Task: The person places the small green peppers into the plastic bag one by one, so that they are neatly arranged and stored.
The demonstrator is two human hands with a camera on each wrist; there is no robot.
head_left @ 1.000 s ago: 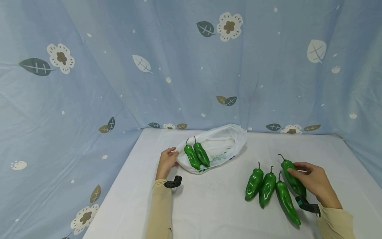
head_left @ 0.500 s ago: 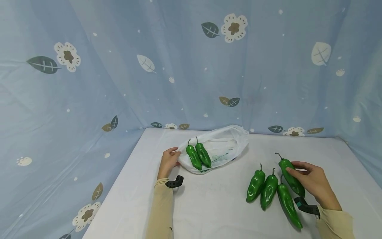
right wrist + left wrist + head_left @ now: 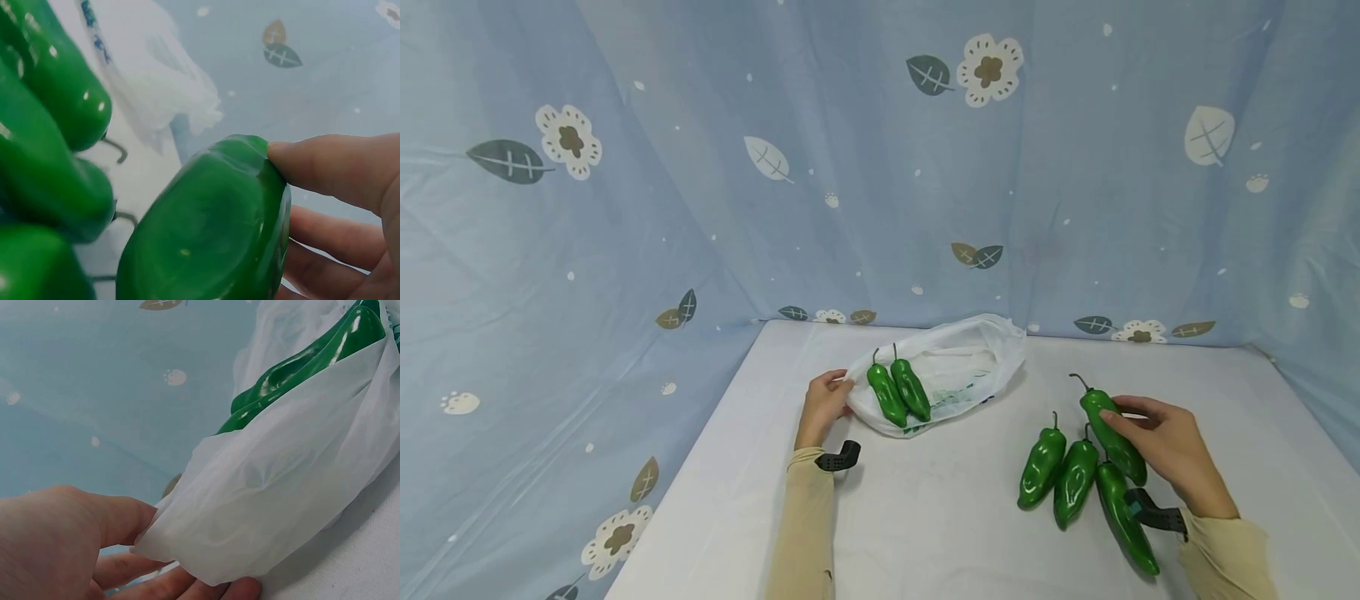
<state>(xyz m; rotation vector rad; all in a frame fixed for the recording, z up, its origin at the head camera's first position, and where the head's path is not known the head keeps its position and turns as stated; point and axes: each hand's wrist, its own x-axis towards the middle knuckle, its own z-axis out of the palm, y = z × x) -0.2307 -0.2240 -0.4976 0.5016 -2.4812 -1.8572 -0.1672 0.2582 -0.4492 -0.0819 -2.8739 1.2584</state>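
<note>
My left hand (image 3: pixel 823 408) pinches the left edge of a thin white plastic bag (image 3: pixel 951 408). Two glossy green peppers (image 3: pixel 911 390) with thin stems lie side by side in the bag's mouth. In the left wrist view, thumb and fingers hold the bag's film (image 3: pixel 250 506), and the green peppers (image 3: pixel 319 359) show above it. At the right, my right hand (image 3: pixel 1172 442) grips another green pepper (image 3: pixel 1112 435) between thumb and fingers, its stem pointing away. The right wrist view shows this held pepper (image 3: pixel 200 231) close up, thumb near its top.
Three more green peppers lie in a row just left of and below the right hand: a left one (image 3: pixel 1042 468), a middle one (image 3: pixel 1076 483) and a right one (image 3: pixel 1126 518). A white-covered table (image 3: pixel 940 517) carries everything. A blue patterned curtain (image 3: pixel 865 167) hangs behind.
My right hand has moved left and a little away from me with the held pepper, which now overlaps the rightmost loose pepper. The left hand keeps its hold on the bag. The head view shifted slightly.
</note>
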